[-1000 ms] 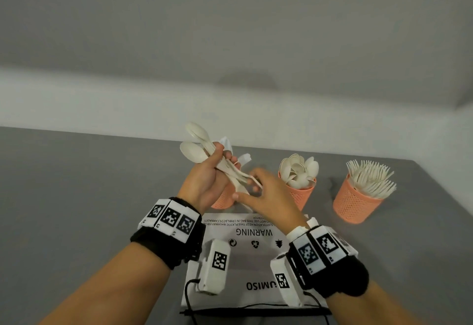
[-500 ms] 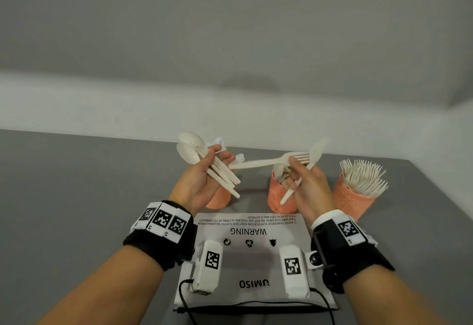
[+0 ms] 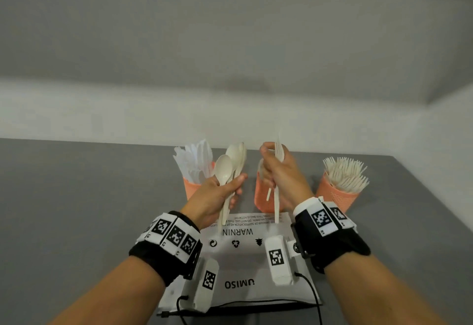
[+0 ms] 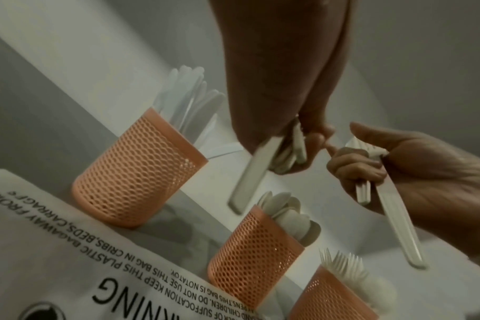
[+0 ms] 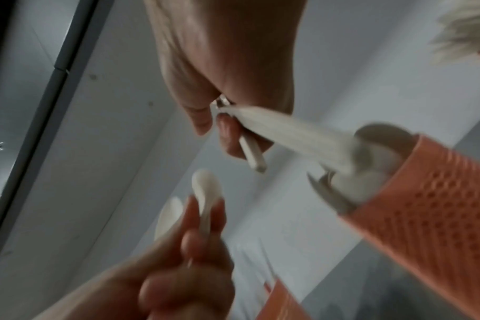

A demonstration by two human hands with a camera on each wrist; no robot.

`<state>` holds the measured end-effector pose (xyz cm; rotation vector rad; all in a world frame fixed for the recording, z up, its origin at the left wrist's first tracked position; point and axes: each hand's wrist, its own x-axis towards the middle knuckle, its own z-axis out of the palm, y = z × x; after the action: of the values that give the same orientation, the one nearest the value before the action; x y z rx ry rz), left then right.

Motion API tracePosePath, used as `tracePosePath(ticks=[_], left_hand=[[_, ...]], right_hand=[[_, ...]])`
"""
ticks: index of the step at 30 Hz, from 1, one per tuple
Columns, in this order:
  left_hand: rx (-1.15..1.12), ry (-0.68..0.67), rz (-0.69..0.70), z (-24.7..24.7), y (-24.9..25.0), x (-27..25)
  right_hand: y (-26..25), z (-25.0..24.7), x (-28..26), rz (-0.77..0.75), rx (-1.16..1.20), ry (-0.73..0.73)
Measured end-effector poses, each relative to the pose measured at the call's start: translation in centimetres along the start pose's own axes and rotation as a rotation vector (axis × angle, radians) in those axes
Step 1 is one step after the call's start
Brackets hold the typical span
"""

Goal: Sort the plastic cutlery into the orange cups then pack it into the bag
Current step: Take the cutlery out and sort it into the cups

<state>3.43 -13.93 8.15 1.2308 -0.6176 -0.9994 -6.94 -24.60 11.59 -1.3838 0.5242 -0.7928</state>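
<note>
My left hand [image 3: 225, 189] grips a bunch of white plastic spoons [image 3: 226, 168], bowls up, in front of the left orange cup [image 3: 190, 189] full of knives. My right hand [image 3: 281, 179] grips a fork [image 3: 279, 150] and a second thin piece, handles pointing down, just over the middle orange cup [image 3: 263, 199], which holds spoons [image 4: 285, 207]. The right orange cup [image 3: 335, 196] is packed with forks. In the left wrist view the two hands are close together above the cups. The white bag [image 3: 245, 250] with WARNING print lies flat before the cups.
The grey table [image 3: 76, 209] spreads wide to the left, and its right edge [image 3: 435, 209] runs close past the fork cup. A pale wall stands behind the cups. Black cables [image 3: 256, 301] cross the near edge of the bag.
My right hand drew a fork and another piece out of the left hand's bundle and turned them upright by the middle cup. My left hand tipped its spoons upright.
</note>
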Motion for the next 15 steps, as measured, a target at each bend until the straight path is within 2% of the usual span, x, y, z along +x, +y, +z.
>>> tracePosePath(ticks=[4, 8, 12, 15], left_hand=[[-0.010, -0.014, -0.067, 1.9, -0.1, 0.7], [-0.057, -0.090, -0.118, 5.0, 0.0, 1.6], [-0.071, -0.129, -0.124, 7.4, -0.4, 2.6], [-0.079, -0.169, -0.114, 9.1, -0.7, 3.1]], right_hand=[[-2.3, -4.3, 1.5, -0.154, -0.014, 0.246], [-5.4, -10.0, 2.2, -0.342, 0.052, 0.514], [-6.9, -14.4, 3.4, -0.454, 0.119, 0.636], [-5.7, -16.6, 4.5, -0.401, 0.014, 0.684]])
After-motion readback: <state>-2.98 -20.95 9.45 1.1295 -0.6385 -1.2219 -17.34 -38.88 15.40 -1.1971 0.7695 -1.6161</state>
